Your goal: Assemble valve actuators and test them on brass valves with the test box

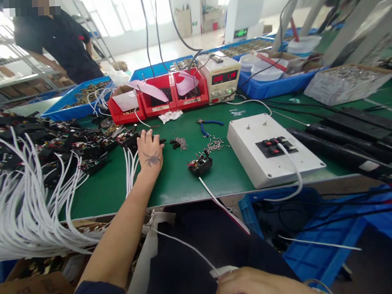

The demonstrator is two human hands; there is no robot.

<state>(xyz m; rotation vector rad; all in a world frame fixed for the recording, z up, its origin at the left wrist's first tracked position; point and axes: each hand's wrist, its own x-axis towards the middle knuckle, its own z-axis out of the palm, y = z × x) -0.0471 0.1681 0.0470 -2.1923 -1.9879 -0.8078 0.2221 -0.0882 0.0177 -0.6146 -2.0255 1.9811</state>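
Note:
My left hand (150,155) reaches over the green table with its fingers curled over a small black wired assembly (130,140), much of which the hand hides. White cables (129,169) hang from the assemblies beside it. Another black assembly (200,165) with red wires lies alone at mid-table, its white cable (214,197) running over the front edge. At the bottom, my right hand (250,285) is closed in front of my lap, cut off by the frame. A thin white cable (190,247) leads to it; what the fingers hold is hidden.
Loose screws (215,144) and blue-handled pliers (209,123) lie mid-table. Behind stand red bins (158,108) and a power supply (224,83). A white switch box (251,149) sits right, piled assemblies (53,140) left. A person (58,44) stands beyond.

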